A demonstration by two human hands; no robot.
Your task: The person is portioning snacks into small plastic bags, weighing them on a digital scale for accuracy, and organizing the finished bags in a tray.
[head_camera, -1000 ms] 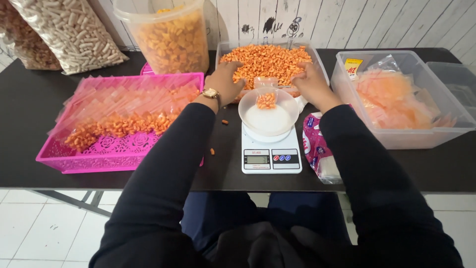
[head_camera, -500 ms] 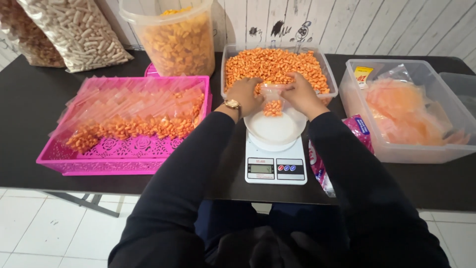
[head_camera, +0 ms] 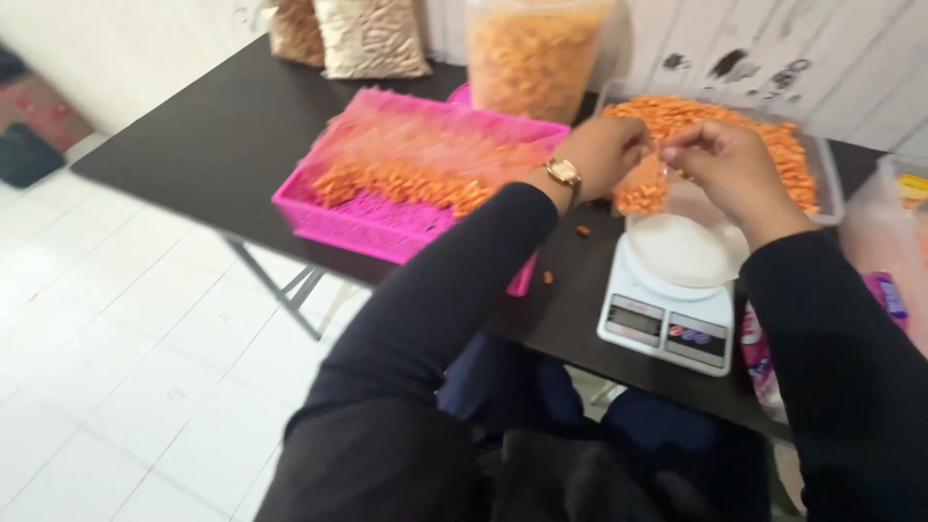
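My left hand [head_camera: 604, 153] and my right hand [head_camera: 727, 166] pinch the top of a small clear bag [head_camera: 645, 191] partly filled with orange snack pieces. The bag hangs between them, just above a white bowl [head_camera: 688, 249] that rests on a white digital scale [head_camera: 667, 324]. Behind my hands stands a clear tub [head_camera: 804, 155] heaped with loose orange snacks. A gold watch [head_camera: 563, 172] is on my left wrist.
A pink basket [head_camera: 372, 224] with several filled bags lies to the left on the dark table [head_camera: 208, 130]. A tall clear tub [head_camera: 532, 53] of orange snacks and two big snack bags [head_camera: 370, 37] stand at the back. Two loose pieces [head_camera: 583, 231] lie near the scale. White tiled floor lies at left.
The camera has swung to the left and the view is blurred. Both hands have lifted the small bag up off the bowl and hold it by its top.
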